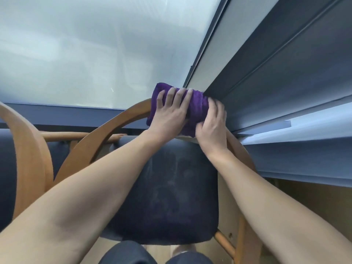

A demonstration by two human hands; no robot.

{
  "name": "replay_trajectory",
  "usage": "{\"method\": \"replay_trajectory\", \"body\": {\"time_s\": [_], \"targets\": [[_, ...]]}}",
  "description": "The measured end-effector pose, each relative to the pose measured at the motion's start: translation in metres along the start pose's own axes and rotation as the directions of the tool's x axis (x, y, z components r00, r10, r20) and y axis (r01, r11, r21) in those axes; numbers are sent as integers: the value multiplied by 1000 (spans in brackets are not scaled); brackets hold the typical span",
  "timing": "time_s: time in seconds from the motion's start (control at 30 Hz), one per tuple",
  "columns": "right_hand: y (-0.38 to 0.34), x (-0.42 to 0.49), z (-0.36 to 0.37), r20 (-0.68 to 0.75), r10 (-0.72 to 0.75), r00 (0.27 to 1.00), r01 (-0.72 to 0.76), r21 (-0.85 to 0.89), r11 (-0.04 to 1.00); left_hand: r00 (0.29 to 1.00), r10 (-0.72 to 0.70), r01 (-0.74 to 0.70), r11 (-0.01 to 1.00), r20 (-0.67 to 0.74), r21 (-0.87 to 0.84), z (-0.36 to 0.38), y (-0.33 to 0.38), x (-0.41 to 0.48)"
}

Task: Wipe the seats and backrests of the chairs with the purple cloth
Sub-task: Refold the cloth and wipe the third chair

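Observation:
A folded purple cloth [198, 103] lies draped over the top of a curved wooden backrest [106, 138] of the chair in front of me. My left hand [169, 115] presses on the cloth with its fingers spread and fairly straight. My right hand [213, 126] grips the cloth's right end, fingers curled over it and the rail. Below the hands is the chair's dark padded seat [171, 197], dusty and smeared.
A second wooden chair backrest [28, 149] with a dark seat stands at the left. A frosted glass wall [85, 50] rises behind the chairs. A dark metal frame and grey ledge [285, 92] run close along the right. My knees [133, 254] show at the bottom.

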State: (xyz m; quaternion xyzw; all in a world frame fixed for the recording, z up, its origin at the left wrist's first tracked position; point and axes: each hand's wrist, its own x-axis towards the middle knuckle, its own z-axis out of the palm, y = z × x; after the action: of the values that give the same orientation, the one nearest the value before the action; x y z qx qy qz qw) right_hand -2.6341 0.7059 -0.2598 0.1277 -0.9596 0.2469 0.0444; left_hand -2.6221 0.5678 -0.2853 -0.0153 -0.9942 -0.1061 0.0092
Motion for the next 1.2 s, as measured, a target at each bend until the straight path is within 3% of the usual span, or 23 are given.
{"method": "replay_trajectory", "body": {"time_s": [0.07,0.13,0.23,0.3,0.4,0.47,0.6,0.77,0.83,0.9,0.97,1.1,1.2], "targets": [[-4,-6,-1,-54,-133,990,133,-10,991,1000,19,-20,997,-14,-72,-3,-10,-2],[-12,-8,4,6,-250,968,250,-78,965,1000,11,-10,984,3,-176,-9,-27,-8],[-24,-5,14,166,-220,961,258,-263,930,996,-69,79,969,54,-234,-18,-49,-26],[-34,-1,21,174,-239,955,287,-344,894,984,-144,166,955,105,-247,-21,-61,-39],[-47,10,37,235,-347,908,410,-330,850,976,-160,193,948,145,-255,-21,-70,-53],[-49,15,47,351,-309,884,426,-335,840,981,-157,181,954,116,-237,-21,-67,-54],[-40,12,53,314,-291,904,398,-367,840,980,-187,197,959,70,-201,-20,-54,-48],[-16,-7,45,121,-332,936,353,-300,886,989,-145,148,977,30,-154,-15,-29,-45],[6,-16,39,82,-240,967,253,-297,921,997,-80,81,988,10,-130,-12,-17,-43],[43,-26,26,45,-7,999,19,-266,964,999,31,-30,998,12,-59,-6,-2,-38],[88,-39,10,49,173,984,-154,-261,953,993,104,-106,994,47,35,1,16,-31],[127,-58,0,111,114,987,-76,-306,949,985,167,-171,981,50,94,10,49,-20],[108,-49,13,56,192,980,-165,-314,935,981,182,-185,982,62,49,11,63,-19]]}}
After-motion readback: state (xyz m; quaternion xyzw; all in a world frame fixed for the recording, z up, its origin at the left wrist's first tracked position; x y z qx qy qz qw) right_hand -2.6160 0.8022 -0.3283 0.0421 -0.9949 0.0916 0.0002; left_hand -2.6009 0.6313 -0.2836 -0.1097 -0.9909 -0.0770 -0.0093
